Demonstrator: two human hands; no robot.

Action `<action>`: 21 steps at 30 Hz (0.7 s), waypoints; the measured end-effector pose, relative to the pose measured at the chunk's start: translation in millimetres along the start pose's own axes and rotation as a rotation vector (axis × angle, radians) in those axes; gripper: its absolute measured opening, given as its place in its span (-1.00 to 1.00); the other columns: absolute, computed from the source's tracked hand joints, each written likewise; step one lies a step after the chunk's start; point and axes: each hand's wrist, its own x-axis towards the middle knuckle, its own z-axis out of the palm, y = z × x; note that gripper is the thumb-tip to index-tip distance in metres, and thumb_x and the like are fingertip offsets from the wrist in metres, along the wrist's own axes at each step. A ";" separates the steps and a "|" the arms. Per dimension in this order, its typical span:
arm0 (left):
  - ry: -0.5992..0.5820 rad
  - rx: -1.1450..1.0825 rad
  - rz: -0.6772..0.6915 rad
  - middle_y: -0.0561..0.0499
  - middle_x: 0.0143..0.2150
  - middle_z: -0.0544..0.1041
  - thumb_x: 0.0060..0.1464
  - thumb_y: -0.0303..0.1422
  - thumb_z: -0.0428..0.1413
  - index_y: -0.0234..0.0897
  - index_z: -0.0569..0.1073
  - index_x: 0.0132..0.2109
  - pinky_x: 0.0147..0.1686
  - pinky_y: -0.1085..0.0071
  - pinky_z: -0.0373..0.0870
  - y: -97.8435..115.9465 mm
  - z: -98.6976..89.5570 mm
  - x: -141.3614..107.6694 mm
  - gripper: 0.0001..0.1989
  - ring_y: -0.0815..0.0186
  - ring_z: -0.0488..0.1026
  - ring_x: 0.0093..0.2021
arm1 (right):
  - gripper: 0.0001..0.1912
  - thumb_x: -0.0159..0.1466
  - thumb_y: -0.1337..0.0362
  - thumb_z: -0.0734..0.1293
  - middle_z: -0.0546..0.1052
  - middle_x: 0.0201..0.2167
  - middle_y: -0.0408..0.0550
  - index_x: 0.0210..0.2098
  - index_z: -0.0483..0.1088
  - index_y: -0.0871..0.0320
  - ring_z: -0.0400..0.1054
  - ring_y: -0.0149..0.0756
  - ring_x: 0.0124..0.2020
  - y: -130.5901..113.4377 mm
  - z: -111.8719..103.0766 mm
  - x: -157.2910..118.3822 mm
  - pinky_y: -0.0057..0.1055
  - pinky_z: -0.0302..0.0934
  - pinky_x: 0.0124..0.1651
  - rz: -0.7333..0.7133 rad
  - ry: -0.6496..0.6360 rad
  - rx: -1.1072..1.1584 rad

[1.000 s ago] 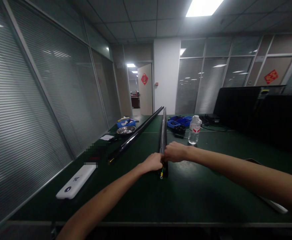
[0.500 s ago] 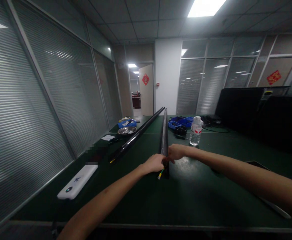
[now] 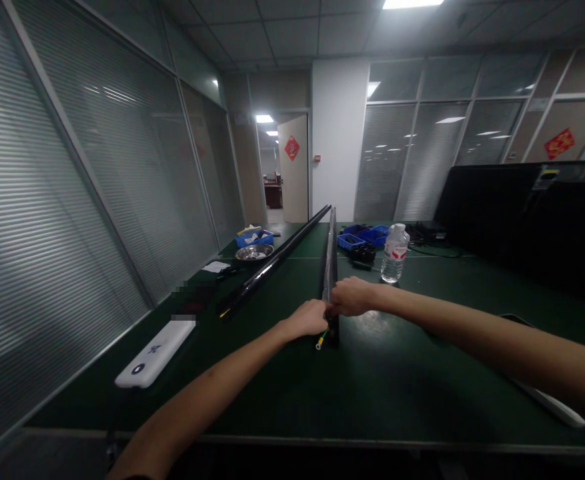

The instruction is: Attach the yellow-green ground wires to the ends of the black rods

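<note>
A long black bar (image 3: 330, 259), which looks wrapped in clear plastic film, runs away from me across the green table. Both my hands meet at its near end. My left hand (image 3: 310, 318) is closed on the left side of the bar, fingertips hidden. Pressed against it from the right, my right hand (image 3: 351, 297) is curled closed over the bar; what exactly its fingers pinch is hidden. Below my left hand a short green-and-yellow wire (image 3: 321, 340) with a ring terminal sticks out of the bar's end. A second black bar (image 3: 277, 257) lies to the left, with a yellow tip toward me.
A water bottle (image 3: 395, 255) stands beyond my right hand. Blue trays (image 3: 372, 235) lie behind it, near dark monitors (image 3: 497, 220). At the left are a metal bowl (image 3: 255, 253), a blue basket (image 3: 255, 240) and a white power bank (image 3: 157, 353). A flat device (image 3: 552, 403) lies under my right forearm.
My right hand has shifted slightly left onto the bar, its fingers now curled tighter against my left hand. The whole view has tilted slightly; the bars and wire otherwise lie much as before.
</note>
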 end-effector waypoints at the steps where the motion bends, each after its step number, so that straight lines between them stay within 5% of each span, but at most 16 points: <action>1: -0.008 -0.027 0.015 -0.10 -0.04 0.58 0.03 -0.52 0.09 -0.23 0.51 -0.03 -0.27 0.50 0.39 -0.9 0.0 0.1 -0.66 0.19 0.55 -0.10 | -0.61 0.30 0.04 0.27 0.63 -0.26 0.12 -0.22 0.61 0.20 0.55 -0.10 -0.24 0.9 -0.1 1.7 -0.42 0.30 -0.31 0.048 -0.035 0.064; 8: 0.042 -0.006 0.074 -0.07 -0.03 0.58 -0.04 -0.57 0.07 -0.19 0.53 -0.02 -0.14 0.46 0.41 -3.8 2.3 1.8 -0.58 0.18 0.54 -0.06 | -0.58 0.32 0.06 0.24 0.61 -0.40 0.00 -0.29 0.61 0.23 0.43 -0.36 -0.52 4.0 -1.0 2.9 -0.53 0.16 -0.51 0.234 -0.301 0.440; 12: 0.056 0.013 0.059 -0.09 -0.03 0.59 -0.04 -0.56 0.08 -0.22 0.53 -0.06 -0.14 0.44 0.41 -1.6 0.3 -0.4 -0.63 0.17 0.54 -0.07 | -0.64 0.32 0.07 0.27 0.63 -0.32 0.05 -0.29 0.61 0.18 0.52 -0.22 -0.32 -0.4 4.8 -5.4 -0.49 0.26 -0.37 0.138 -0.083 0.205; 15: 0.034 -0.008 0.054 -0.07 -0.09 0.60 -0.03 -0.57 0.06 -0.23 0.52 -0.10 -0.21 0.46 0.40 0.8 -1.0 -1.8 -0.66 0.18 0.55 -0.12 | -0.70 0.33 0.13 0.27 0.63 -0.27 0.12 -0.19 0.59 0.16 0.54 -0.05 -0.22 -5.2 7.2 -9.7 -0.34 0.31 -0.26 -0.078 0.075 -0.106; 18: 0.055 -0.012 0.066 -0.07 -0.09 0.60 -0.03 -0.58 0.05 -0.25 0.51 -0.11 -0.22 0.46 0.38 2.6 -1.1 -2.0 -0.67 0.19 0.54 -0.12 | -0.75 0.34 0.21 0.28 0.63 -0.27 0.12 -0.11 0.56 0.14 0.55 -0.05 -0.20 -7.1 6.6 -9.7 -0.29 0.32 -0.19 -0.217 0.122 -0.215; 21: 0.046 -0.011 0.046 -0.08 -0.13 0.59 -0.01 -0.57 0.05 -0.26 0.51 -0.12 -0.26 0.46 0.37 2.9 -1.7 -3.2 -0.70 0.19 0.54 -0.16 | -0.72 0.33 0.18 0.28 0.62 -0.26 0.15 -0.12 0.57 0.16 0.55 -0.06 -0.20 -4.1 5.5 -5.4 -0.30 0.32 -0.19 -0.167 0.095 -0.165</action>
